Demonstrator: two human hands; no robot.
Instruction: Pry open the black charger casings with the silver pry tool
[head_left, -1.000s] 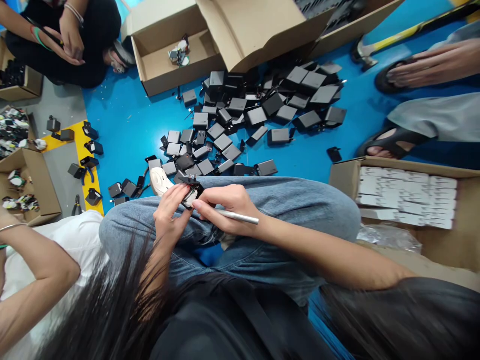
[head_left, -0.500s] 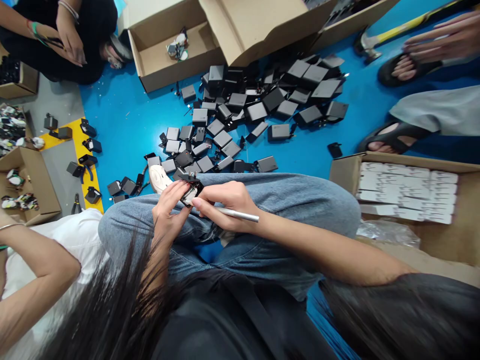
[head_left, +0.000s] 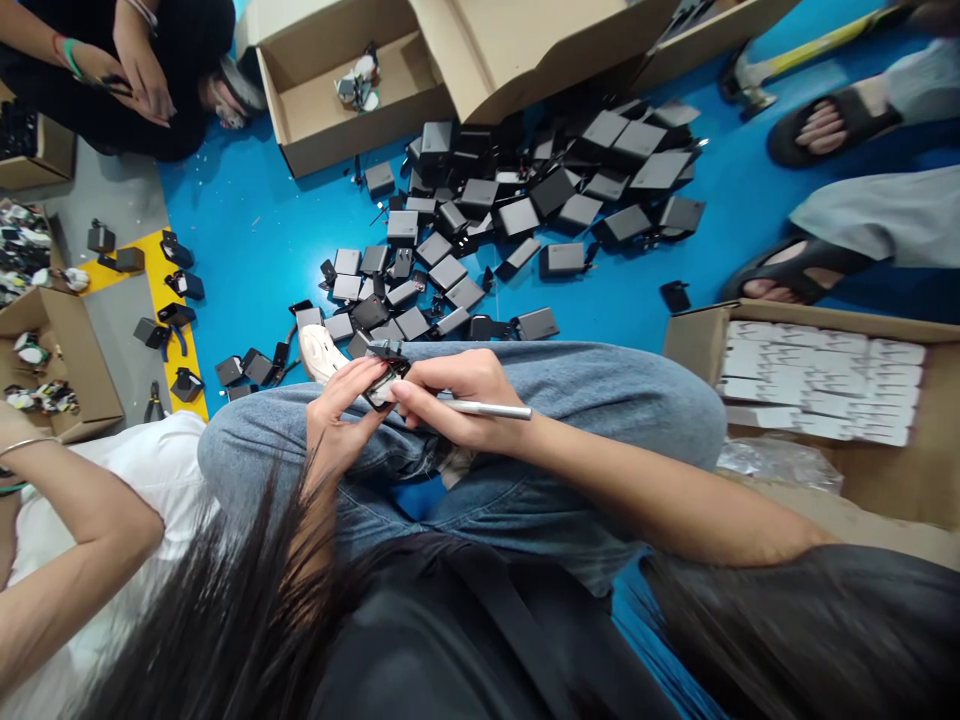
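I sit on a blue floor with my jeans-clad knee raised. My left hand (head_left: 341, 415) pinches a small black charger part (head_left: 384, 372) over my knee. My right hand (head_left: 459, 400) is closed round a thin silver pen-like tool (head_left: 491, 409), its tip hidden at the part. Both hands touch the same part. A pile of several black charger blocks (head_left: 517, 210) lies on the floor just beyond my knee.
An open cardboard box (head_left: 352, 95) with a few parts stands beyond the pile. A box of white cards (head_left: 817, 375) sits at my right. Other people sit around: an arm (head_left: 75, 540) at left, hands (head_left: 135, 65) top left, sandalled feet (head_left: 795, 270) at right. Small boxes (head_left: 52, 350) stand left.
My hands and the part have shifted slightly up in view; the tool lies flatter. The person's sandalled foot at top right has moved.
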